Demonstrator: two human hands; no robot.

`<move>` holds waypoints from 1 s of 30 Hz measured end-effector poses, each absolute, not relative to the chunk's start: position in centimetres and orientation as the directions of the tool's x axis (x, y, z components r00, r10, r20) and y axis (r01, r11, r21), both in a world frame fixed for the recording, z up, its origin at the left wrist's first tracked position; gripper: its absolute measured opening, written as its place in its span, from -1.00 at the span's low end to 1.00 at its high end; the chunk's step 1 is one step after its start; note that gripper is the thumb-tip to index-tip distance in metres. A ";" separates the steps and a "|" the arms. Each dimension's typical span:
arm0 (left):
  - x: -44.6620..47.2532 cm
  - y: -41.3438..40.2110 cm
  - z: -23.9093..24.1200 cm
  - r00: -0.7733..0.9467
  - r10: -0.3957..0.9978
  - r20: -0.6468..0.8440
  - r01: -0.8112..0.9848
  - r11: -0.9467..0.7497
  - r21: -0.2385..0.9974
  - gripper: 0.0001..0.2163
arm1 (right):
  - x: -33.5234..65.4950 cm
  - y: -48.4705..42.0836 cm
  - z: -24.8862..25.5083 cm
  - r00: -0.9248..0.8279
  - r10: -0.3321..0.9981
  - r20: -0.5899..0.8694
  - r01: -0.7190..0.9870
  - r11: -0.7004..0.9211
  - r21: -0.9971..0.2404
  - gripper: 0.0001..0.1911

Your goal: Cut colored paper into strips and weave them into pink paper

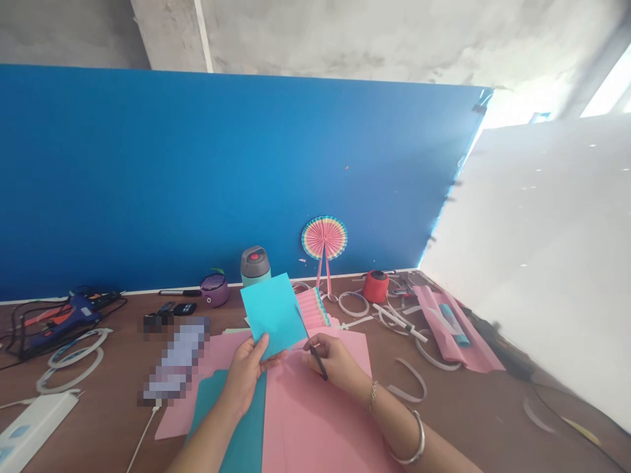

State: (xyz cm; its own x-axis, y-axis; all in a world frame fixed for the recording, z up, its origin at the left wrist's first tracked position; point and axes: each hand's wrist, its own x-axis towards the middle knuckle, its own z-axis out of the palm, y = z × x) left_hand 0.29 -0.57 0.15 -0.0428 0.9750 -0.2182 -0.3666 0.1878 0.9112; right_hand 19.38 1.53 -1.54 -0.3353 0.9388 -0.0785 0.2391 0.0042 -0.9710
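Note:
My left hand (248, 368) is closed on the lower left corner of a bright blue sheet of paper (274, 312), thumb in front. In my right hand (335, 361) is a pair of scissors (317, 358) with dark handles; a blade lies along the paper's right edge. Whether the blades are apart is hard to make out. Below both hands lie pink paper sheets (320, 414) and a teal sheet (236, 430). Just behind the held paper rests a pleated pink paper strip (314, 307) with a coloured edge.
A round pleated paper fan (324, 238) stands against the blue partition (197, 177). Nearby are a grey-lidded flask (255, 264), a purple container (214, 289) and a red object (375, 286). Left lie a glue gun (73, 315), a phone (180, 355) and a power strip (37, 430).

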 end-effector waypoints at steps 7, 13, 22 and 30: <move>0.4 -0.7 0.2 0.013 0.974 -0.224 -0.329 0.216 0.919 -0.67 | 19.3 1.8 -2.1 -0.338 0.939 -0.060 0.173 -0.001 -0.985 -0.68; 0.5 -0.7 -0.1 0.039 0.971 -0.235 -0.328 0.235 0.915 -0.67 | 19.3 1.8 -2.1 -0.331 0.942 -0.053 0.147 -0.004 -0.989 -0.65; 0.7 -0.9 0.3 0.059 0.967 -0.249 -0.342 0.253 0.905 -0.68 | 19.3 1.9 -2.4 -0.317 0.948 -0.037 0.154 0.013 -0.988 -0.69; 0.7 -0.9 0.3 0.068 0.966 -0.248 -0.333 0.257 0.907 -0.73 | 19.1 1.9 -2.4 -0.313 0.950 -0.019 0.129 0.022 -0.991 -0.75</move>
